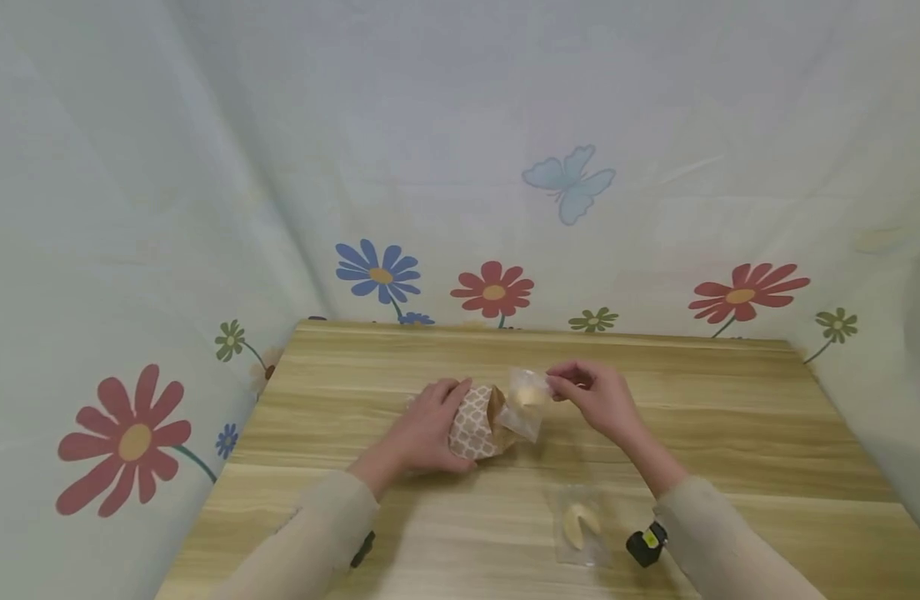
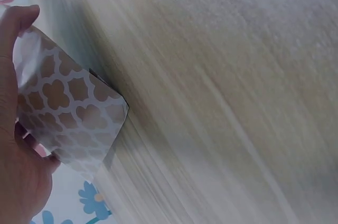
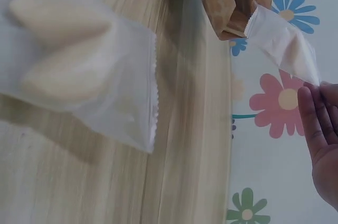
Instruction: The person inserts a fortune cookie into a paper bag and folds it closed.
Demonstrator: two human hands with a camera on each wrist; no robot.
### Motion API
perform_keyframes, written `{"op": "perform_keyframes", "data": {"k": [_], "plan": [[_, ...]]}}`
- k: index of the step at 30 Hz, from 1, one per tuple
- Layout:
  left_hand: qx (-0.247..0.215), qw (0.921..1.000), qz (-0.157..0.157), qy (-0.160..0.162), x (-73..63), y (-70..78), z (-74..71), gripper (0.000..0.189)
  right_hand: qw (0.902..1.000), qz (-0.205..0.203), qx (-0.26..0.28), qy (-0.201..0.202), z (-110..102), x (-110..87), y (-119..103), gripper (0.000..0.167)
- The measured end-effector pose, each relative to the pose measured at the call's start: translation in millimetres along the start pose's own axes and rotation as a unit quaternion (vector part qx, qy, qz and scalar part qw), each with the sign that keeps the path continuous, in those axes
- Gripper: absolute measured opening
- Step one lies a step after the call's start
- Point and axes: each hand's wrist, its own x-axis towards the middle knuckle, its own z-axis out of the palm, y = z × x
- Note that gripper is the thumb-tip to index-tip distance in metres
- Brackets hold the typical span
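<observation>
My left hand (image 1: 432, 429) grips a patterned paper bag (image 1: 472, 423) lying on the table, thumb on the near side and fingers over the far side. In the left wrist view the bag (image 2: 74, 105) shows a white lattice print on tan. Its open mouth faces right. My right hand (image 1: 591, 396) pinches the corner of a clear packet with a fortune cookie (image 1: 530, 396) in it, at the bag's mouth. The right wrist view shows this packet (image 3: 288, 47) stretched between the fingertips and the brown bag opening. A second wrapped fortune cookie (image 1: 580, 527) lies on the table nearer to me.
The wooden table (image 1: 730, 417) meets a flowered cloth wall (image 1: 430, 167) at the back and sides. Beside my right sleeve is a small black device (image 1: 646, 546) with a yellow-green mark. A dark object (image 1: 362, 550) shows by my left sleeve.
</observation>
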Motion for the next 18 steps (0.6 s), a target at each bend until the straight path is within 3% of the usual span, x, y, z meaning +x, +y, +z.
{"op": "perform_keyframes", "data": {"k": [10,18], "plan": [[-0.022,0.9997,-0.002,0.008,-0.9,10.0,-1.3,0.136,0.9977,-0.024,-0.035,-0.053,8.1,9.8,2.0,0.010],[-0.005,0.9999,0.000,0.016,0.5,9.5,3.8,0.134,0.9931,-0.024,-0.056,-0.100,11.3,16.3,4.5,0.011]]}}
